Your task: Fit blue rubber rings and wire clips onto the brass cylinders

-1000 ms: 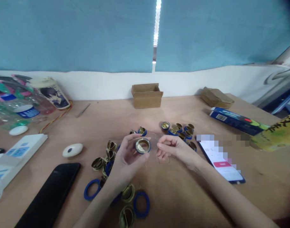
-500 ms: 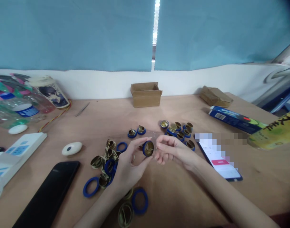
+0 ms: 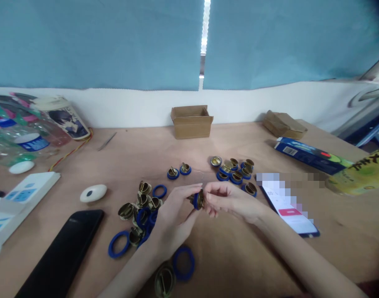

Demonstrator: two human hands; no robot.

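A brass piece with a blue ring around it (image 3: pixel 198 200) is held up above the bench (image 3: pixel 239 256), turned on edge, roughly in the middle of the view. The left hand (image 3: pixel 175 211) has it: the fingers come over its top and the thumb supports it from below, spread just as far apart as the piece is wide. The right hand (image 3: pixel 228 200) is close on the other side, its thumb and forefinger drawn together at the tips beside the brass face, the other fingers curled beneath. Whether those tips touch the piece or grip something thin, I cannot tell.

Just beyond the hands stand two ringed brass pieces (image 3: pixel 179 170), side by side. A cluster of similar pieces (image 3: pixel 235 171) lies past the right hand, near a phone with a lit screen (image 3: pixel 293 211). Left of the left hand is a loose heap of brass pieces (image 3: pixel 143 200) mixed with blue rings; a separate blue ring (image 3: pixel 119 244) lies at its near edge. Another loose ring (image 3: pixel 183 265) rests below the left wrist. Farther back, an open cardboard box (image 3: pixel 192 126) stands near the wall.
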